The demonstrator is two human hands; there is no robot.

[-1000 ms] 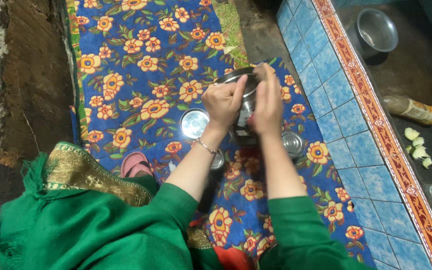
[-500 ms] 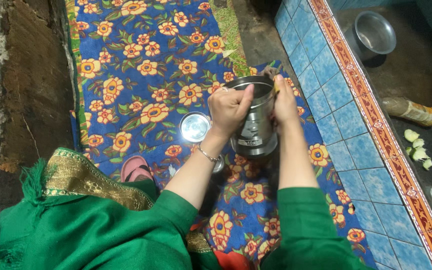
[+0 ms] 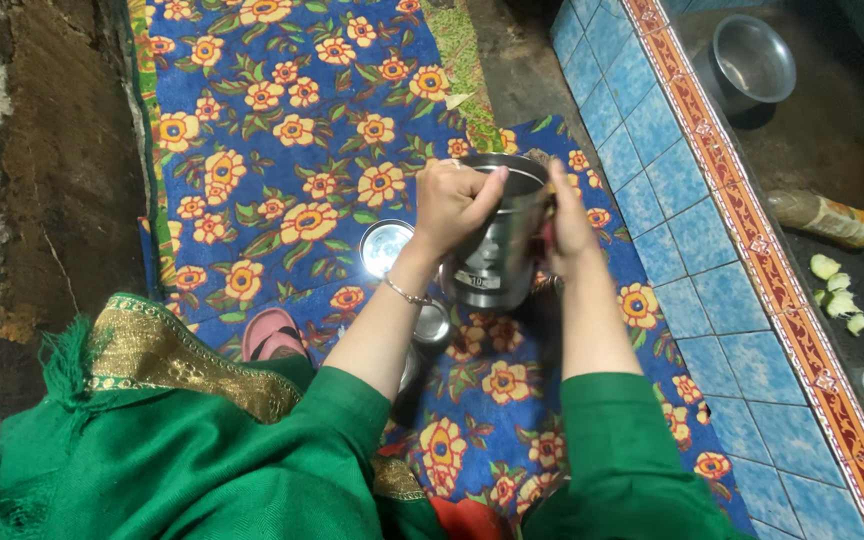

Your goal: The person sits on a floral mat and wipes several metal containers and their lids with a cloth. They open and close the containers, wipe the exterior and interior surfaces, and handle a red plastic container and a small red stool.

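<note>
Steel canister (image 3: 500,245), lifted above the floral cloth (image 3: 282,150), clasped on its near side by left hand (image 3: 452,205), gripped at far side by right hand (image 3: 567,220). Best kept level, grip firm. Small round lid (image 3: 385,245) just beside, steel bowl (image 3: 749,62) well apart.
</note>
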